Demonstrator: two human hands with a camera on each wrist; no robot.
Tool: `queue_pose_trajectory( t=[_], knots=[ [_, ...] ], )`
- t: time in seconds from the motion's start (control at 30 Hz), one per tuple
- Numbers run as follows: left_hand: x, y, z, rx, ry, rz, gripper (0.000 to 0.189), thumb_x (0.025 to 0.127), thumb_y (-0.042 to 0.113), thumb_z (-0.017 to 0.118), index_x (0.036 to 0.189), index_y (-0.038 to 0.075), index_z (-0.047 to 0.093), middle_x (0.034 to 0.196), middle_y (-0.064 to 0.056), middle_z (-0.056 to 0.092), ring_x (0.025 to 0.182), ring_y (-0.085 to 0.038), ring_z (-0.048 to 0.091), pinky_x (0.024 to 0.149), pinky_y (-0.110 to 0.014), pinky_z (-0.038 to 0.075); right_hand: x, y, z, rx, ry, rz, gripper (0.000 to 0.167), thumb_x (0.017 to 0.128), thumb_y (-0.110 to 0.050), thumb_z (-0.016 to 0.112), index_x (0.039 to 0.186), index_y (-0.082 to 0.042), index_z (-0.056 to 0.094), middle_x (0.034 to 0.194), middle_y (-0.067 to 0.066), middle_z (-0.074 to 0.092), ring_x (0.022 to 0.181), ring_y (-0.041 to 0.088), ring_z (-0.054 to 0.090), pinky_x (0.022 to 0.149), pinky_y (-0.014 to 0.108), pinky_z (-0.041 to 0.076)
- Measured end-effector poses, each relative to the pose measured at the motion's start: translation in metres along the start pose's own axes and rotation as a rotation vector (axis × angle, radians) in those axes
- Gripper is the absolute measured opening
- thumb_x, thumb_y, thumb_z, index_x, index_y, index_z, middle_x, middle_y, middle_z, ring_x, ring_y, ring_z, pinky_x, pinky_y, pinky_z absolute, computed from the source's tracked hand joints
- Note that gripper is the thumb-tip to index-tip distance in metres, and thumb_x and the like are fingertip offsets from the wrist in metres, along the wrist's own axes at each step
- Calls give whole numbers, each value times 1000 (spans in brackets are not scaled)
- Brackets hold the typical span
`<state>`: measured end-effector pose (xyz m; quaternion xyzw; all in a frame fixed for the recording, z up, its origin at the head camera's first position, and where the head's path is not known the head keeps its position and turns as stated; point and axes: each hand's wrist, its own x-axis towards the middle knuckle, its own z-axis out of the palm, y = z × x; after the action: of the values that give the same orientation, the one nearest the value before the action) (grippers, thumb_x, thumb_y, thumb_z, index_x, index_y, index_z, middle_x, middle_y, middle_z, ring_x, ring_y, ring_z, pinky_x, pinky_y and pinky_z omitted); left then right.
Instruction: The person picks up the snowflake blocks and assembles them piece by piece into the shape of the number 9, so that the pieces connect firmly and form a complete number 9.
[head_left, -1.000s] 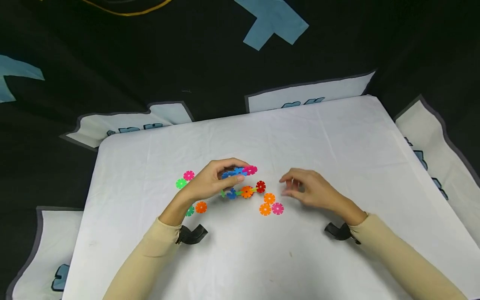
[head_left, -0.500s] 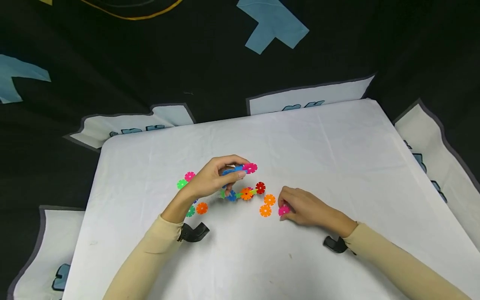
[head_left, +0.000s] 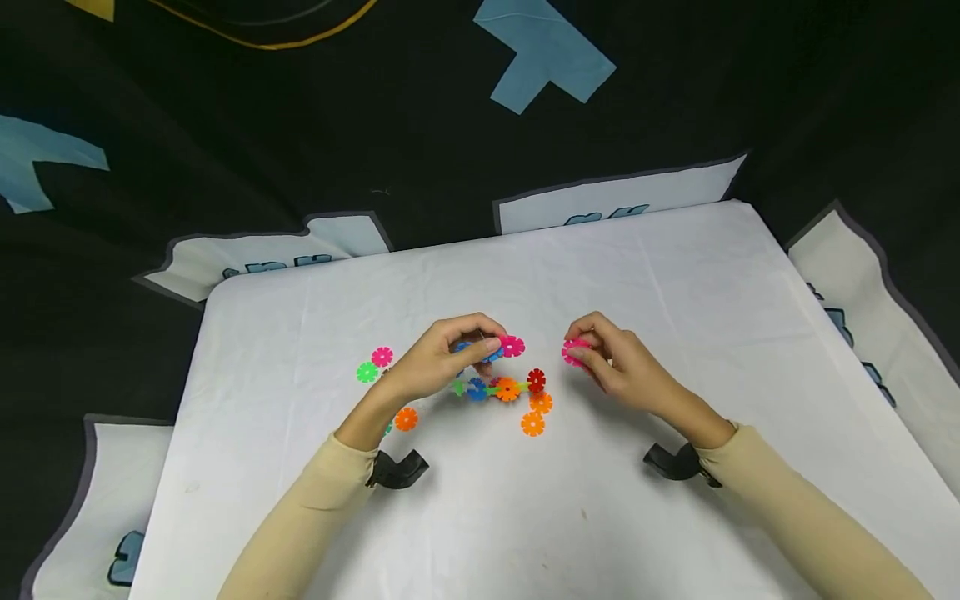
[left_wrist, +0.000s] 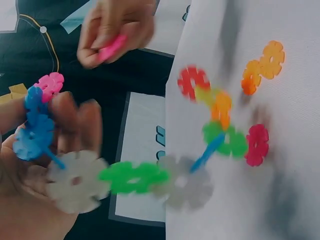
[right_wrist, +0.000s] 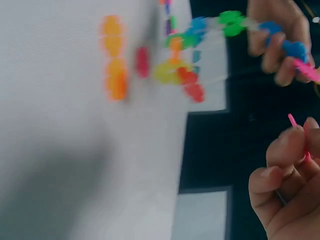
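Observation:
My left hand holds up a chain of slotted plastic snowflake discs, pinching it at the blue discs near one end. A pink disc forms that end, just past the fingertips. From there the chain hangs through clear discs, a green disc and an orange disc to a red disc. My right hand pinches a single pink snowflake disc between thumb and fingers. It is raised above the table, a short gap to the right of the chain's pink end.
Two loose orange discs lie on the white-covered table below the chain. Left of my left forearm are a pink disc, a light green disc and an orange disc. The forearm partly hides a teal one.
My right hand has picked up the pink disc from beside the orange ones and lifted it away from me. My left hand has shifted slightly right with the chain.

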<state>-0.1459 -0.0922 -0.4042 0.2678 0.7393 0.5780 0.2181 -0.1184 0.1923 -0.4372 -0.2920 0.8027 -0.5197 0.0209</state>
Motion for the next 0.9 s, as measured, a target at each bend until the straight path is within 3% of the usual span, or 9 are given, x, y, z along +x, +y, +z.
queue_pose_trajectory(
  t=[0.1,0.27,0.4,0.5,0.7,0.9],
  knots=[
    [1,-1,2,-1,-10,11,17,102,14,50,112,5,61,102,-10,61,89,-31,64,87,-31,54,9,-11,2,125,-25,36,25,93,7,57,118,1,51,72,3,58,47,14,44,44,24,42],
    [1,-1,4,-63,-46,41,14,104,10,44,110,2,54,95,-12,54,87,-43,57,81,-28,52,15,-22,9,298,-84,83,34,93,7,59,125,6,49,81,15,60,51,22,50,48,30,49],
    [1,-1,5,-58,-41,62,15,102,9,48,113,3,56,97,-11,56,84,-33,55,77,-30,50,18,-26,10,416,-100,73,33,93,6,58,125,9,48,82,19,59,52,21,52,50,28,50],
    [2,-2,6,-27,-15,79,15,100,9,54,114,6,60,101,-9,62,83,-25,58,77,-35,53,19,-27,9,490,-105,73,33,94,5,58,124,11,46,83,14,63,53,20,53,51,27,51],
    [3,-3,10,-31,19,114,8,96,7,61,104,5,61,97,-10,66,89,-26,63,82,-38,54,21,-30,8,532,-109,114,34,94,2,59,124,11,46,87,0,70,57,17,59,52,25,51],
    [3,-5,13,-60,14,137,4,95,4,61,98,3,58,100,-11,64,93,-26,63,82,-28,52,22,-32,11,558,-118,154,34,95,-2,60,124,10,46,89,2,72,57,17,60,51,23,50]
  ],
)
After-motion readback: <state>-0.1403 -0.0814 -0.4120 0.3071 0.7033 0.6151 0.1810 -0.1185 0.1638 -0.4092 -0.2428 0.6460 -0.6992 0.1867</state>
